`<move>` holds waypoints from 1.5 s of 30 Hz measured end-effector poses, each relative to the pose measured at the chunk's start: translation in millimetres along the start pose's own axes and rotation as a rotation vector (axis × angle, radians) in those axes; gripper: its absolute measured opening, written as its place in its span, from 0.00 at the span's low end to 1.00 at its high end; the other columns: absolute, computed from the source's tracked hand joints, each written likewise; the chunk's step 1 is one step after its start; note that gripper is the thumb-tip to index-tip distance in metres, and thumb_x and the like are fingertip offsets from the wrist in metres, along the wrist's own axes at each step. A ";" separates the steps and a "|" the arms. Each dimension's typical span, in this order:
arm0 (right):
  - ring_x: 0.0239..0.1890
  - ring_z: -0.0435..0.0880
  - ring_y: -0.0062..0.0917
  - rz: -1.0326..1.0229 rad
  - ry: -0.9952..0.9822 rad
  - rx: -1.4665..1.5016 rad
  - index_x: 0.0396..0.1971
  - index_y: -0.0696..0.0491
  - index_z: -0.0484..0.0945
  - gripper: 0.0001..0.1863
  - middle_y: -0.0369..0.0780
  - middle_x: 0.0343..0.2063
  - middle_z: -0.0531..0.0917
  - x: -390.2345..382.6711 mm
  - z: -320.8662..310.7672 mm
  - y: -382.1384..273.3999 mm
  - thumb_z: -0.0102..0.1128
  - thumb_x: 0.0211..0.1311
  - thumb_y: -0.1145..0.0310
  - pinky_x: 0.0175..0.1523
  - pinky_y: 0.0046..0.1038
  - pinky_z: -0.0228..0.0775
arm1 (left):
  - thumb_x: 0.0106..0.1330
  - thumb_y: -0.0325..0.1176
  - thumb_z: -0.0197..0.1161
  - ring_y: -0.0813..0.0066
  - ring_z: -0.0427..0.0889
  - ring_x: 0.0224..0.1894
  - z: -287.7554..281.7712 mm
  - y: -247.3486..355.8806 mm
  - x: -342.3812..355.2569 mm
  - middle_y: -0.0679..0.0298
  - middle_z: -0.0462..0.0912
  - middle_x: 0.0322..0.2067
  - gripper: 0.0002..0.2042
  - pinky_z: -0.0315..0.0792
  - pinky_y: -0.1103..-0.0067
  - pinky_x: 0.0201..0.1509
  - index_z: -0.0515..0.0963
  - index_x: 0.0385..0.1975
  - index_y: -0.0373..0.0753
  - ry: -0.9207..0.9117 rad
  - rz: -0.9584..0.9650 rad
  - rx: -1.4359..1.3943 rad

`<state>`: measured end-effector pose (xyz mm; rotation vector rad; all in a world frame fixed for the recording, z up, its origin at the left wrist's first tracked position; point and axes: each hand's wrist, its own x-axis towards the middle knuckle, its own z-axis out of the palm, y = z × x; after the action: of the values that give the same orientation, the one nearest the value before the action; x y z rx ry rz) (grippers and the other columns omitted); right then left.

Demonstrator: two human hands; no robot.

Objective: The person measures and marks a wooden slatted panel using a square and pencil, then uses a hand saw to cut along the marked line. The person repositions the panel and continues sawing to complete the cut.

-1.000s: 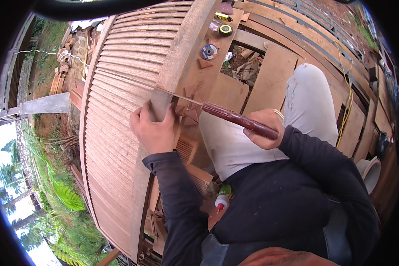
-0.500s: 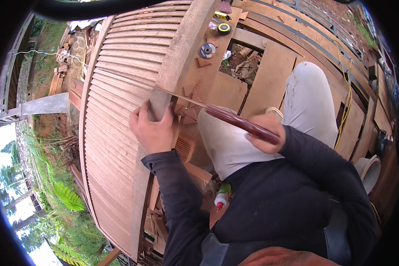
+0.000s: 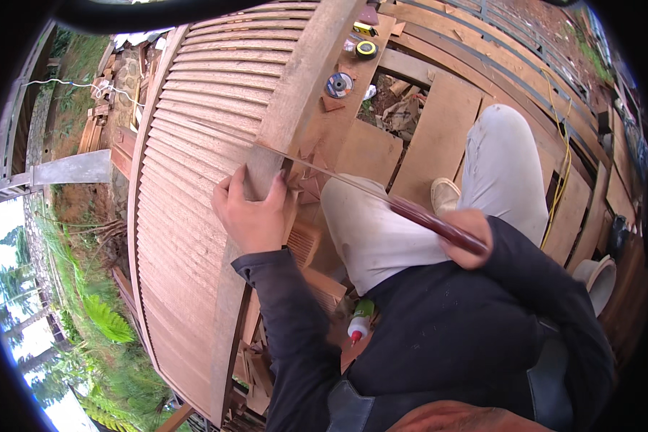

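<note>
A louvred wooden panel (image 3: pixel 187 180) with many slats lies tilted at my left. My left hand (image 3: pixel 250 219) is closed around its thick side rail (image 3: pixel 295 86), fingers over the slat side and thumb on the right face. In my right hand (image 3: pixel 469 241) is a hand saw (image 3: pixel 430 222), gripped by its glossy dark red-brown handle. Its thin blade, seen edge-on, runs up and left to the rail, crossing it just beyond my left fingers. Whether the teeth are in the wood cannot be made out.
A cutting disc (image 3: pixel 339 85) and a yellow-and-black tape measure (image 3: pixel 366 50) lie on a plank beyond. A glue bottle (image 3: pixel 361 321) with a red tip lies by my lap. Wood scraps (image 3: pixel 309 241) sit under the rail. An opening (image 3: pixel 396 101) gapes between planks.
My right hand has drawn the saw back, right and slightly down, so more of the blade shows between rail and handle. My left hand keeps its grip on the rail.
</note>
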<state>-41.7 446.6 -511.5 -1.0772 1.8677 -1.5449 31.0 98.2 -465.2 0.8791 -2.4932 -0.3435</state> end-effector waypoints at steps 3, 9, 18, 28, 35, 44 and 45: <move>0.24 0.82 0.44 -0.063 0.118 -0.007 0.29 0.55 0.80 0.04 0.46 0.22 0.80 -69.0 -10.8 17.6 0.62 0.53 0.73 0.31 0.38 0.71 | 0.52 0.44 0.79 0.52 0.75 0.55 2.8 11.6 2.0 0.52 0.78 0.46 0.29 0.69 0.63 0.63 0.84 0.51 0.33 0.002 0.032 0.024; 0.22 0.78 0.45 -0.124 0.140 0.120 0.27 0.56 0.77 0.04 0.47 0.21 0.78 83.0 35.1 5.2 0.64 0.54 0.74 0.29 0.39 0.67 | 0.52 0.43 0.78 0.52 0.75 0.55 4.4 11.5 6.9 0.52 0.78 0.46 0.28 0.69 0.63 0.63 0.84 0.51 0.33 -0.025 0.028 0.011; 0.23 0.80 0.46 0.045 0.054 -0.118 0.28 0.56 0.79 0.04 0.46 0.19 0.77 -29.4 5.9 24.6 0.63 0.51 0.74 0.30 0.43 0.69 | 0.52 0.42 0.79 0.52 0.75 0.55 2.4 12.3 1.4 0.53 0.77 0.46 0.29 0.69 0.62 0.63 0.84 0.52 0.33 0.002 0.014 0.013; 0.22 0.80 0.44 0.023 0.072 -0.007 0.27 0.55 0.78 0.01 0.45 0.20 0.79 -59.1 -7.7 7.7 0.60 0.54 0.75 0.30 0.38 0.70 | 0.52 0.44 0.79 0.51 0.75 0.55 0.3 10.1 2.6 0.52 0.78 0.46 0.29 0.69 0.61 0.62 0.84 0.51 0.33 0.008 0.006 -0.006; 0.22 0.80 0.42 -0.137 0.089 0.122 0.29 0.56 0.77 0.04 0.44 0.20 0.78 89.3 34.2 -1.3 0.64 0.55 0.76 0.29 0.38 0.69 | 0.51 0.44 0.79 0.51 0.75 0.54 5.9 9.2 4.6 0.52 0.78 0.46 0.29 0.70 0.62 0.62 0.84 0.51 0.33 0.002 0.038 -0.005; 0.22 0.78 0.47 0.095 0.049 -0.149 0.28 0.56 0.79 0.04 0.46 0.19 0.77 -24.5 11.7 21.4 0.63 0.52 0.74 0.30 0.40 0.68 | 0.51 0.43 0.79 0.52 0.75 0.54 2.2 6.9 -0.6 0.53 0.77 0.45 0.29 0.69 0.62 0.62 0.84 0.51 0.34 -0.003 0.037 0.000; 0.21 0.78 0.46 0.031 0.062 -0.021 0.28 0.56 0.78 0.04 0.45 0.19 0.76 13.7 19.0 18.2 0.63 0.54 0.74 0.29 0.40 0.68 | 0.51 0.43 0.79 0.52 0.75 0.54 6.6 11.6 4.1 0.53 0.77 0.45 0.28 0.69 0.62 0.62 0.84 0.51 0.34 0.007 0.043 -0.011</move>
<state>-39.6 425.4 -532.1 -1.0152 1.9364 -1.5608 18.8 105.0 -465.1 0.8195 -2.4976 -0.3394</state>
